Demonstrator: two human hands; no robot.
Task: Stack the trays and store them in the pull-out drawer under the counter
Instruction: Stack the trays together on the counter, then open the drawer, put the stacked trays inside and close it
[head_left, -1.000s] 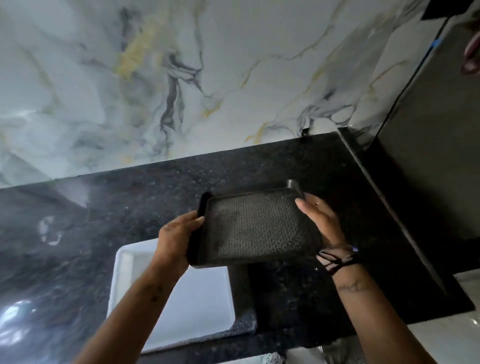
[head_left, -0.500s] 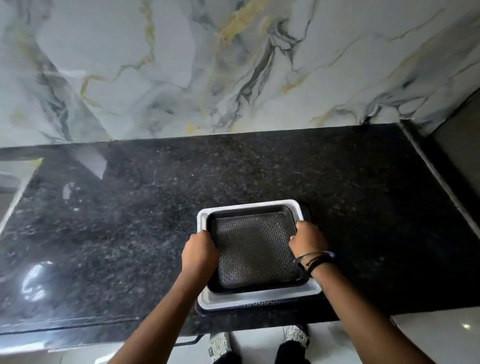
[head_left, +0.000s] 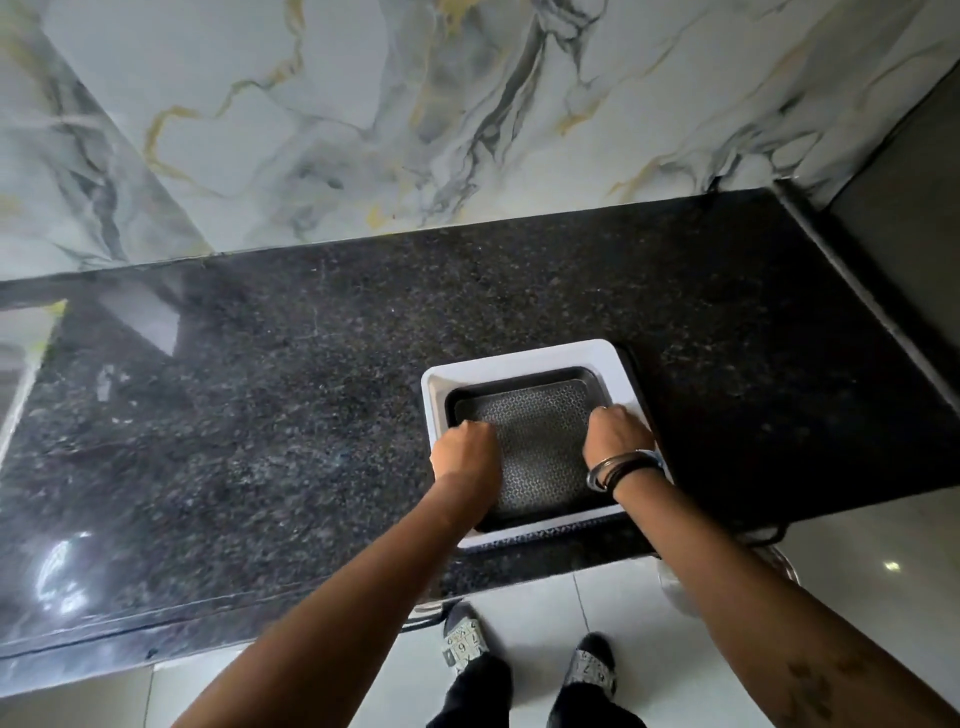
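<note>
A black tray (head_left: 540, 441) with a patterned floor sits nested inside a larger white tray (head_left: 524, 361) near the front edge of the black granite counter (head_left: 260, 415). A third dark patterned edge shows under the white tray's front rim. My left hand (head_left: 465, 449) is curled over the black tray's left side and my right hand (head_left: 615, 434) over its right side. Both hands grip the stack's sides. A bangle and dark bands circle my right wrist. The drawer under the counter is hidden from view.
A marble wall (head_left: 363, 104) rises behind the counter. A dark panel (head_left: 914, 234) bounds the counter on the right. Below the counter edge lie pale floor tiles (head_left: 857, 561), my two feet in patterned slippers (head_left: 524, 649), and a metal vessel (head_left: 774, 566) at the right.
The black tray, held in the air over the counter a second ago, has come down into the white tray. My hands have closed over the stack's sides.
</note>
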